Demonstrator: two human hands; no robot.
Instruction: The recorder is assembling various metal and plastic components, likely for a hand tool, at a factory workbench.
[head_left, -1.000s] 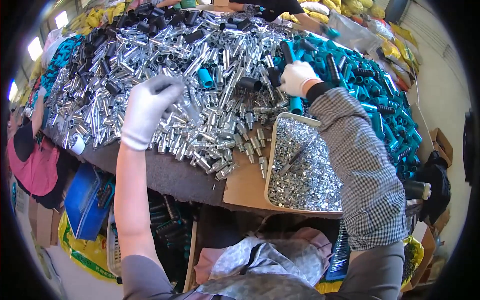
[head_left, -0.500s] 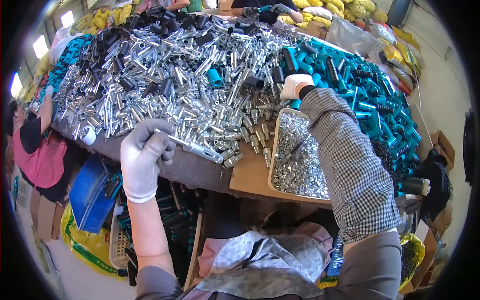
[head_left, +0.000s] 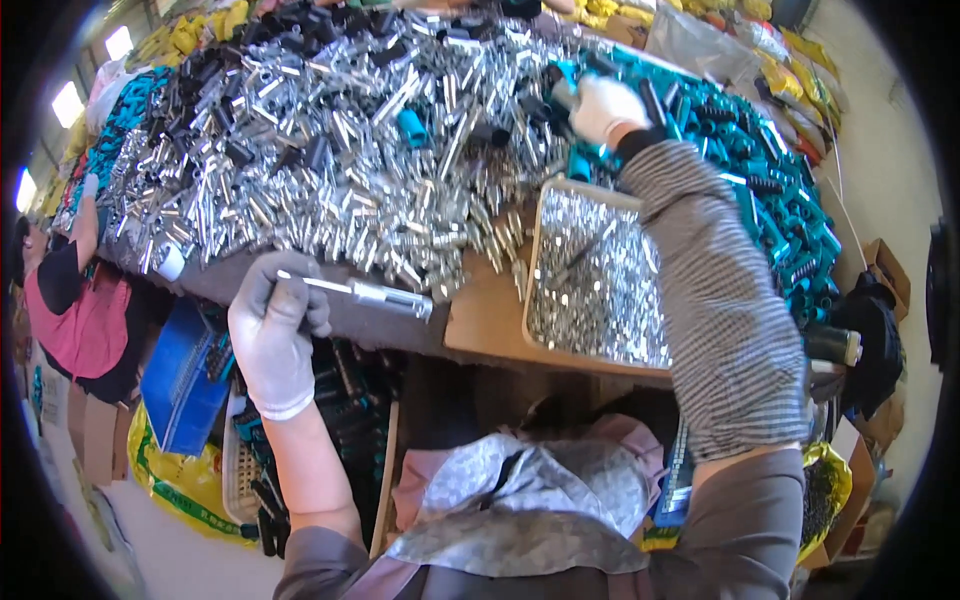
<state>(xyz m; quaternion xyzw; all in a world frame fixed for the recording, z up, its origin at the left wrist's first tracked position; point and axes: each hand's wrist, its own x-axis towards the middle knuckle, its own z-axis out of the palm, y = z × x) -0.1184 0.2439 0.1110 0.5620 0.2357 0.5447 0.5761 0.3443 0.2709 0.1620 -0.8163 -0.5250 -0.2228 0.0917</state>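
My left hand (head_left: 275, 330), in a white glove with grey fingers, is closed on a silver metal rod with a thicker slotted end (head_left: 390, 298). The rod points right, held just off the table's front edge. My right hand (head_left: 608, 110), in a white glove, reaches to the near-left side of a heap of teal tubular parts (head_left: 735, 160). Its fingers are curled and smeared by motion; a greyish-teal tube end (head_left: 563, 95) shows beside them. What they grip is hidden. Below my right forearm stands a shallow tray (head_left: 530, 290) of small shiny metal pieces.
A large heap of silver metal tubes (head_left: 330, 170) covers the table, with black sleeves and a teal sleeve (head_left: 411, 128) among them. A cardboard sheet (head_left: 480, 320) lies at the front edge. Below are a blue bin (head_left: 183, 385) and a crate (head_left: 240, 465). A co-worker (head_left: 85, 300) stands left.
My right hand has moved farther away, deeper toward the teal parts. My left hand, still holding the metal rod, has shifted slightly left, and the rod lies more level. The whole view has tilted slightly.
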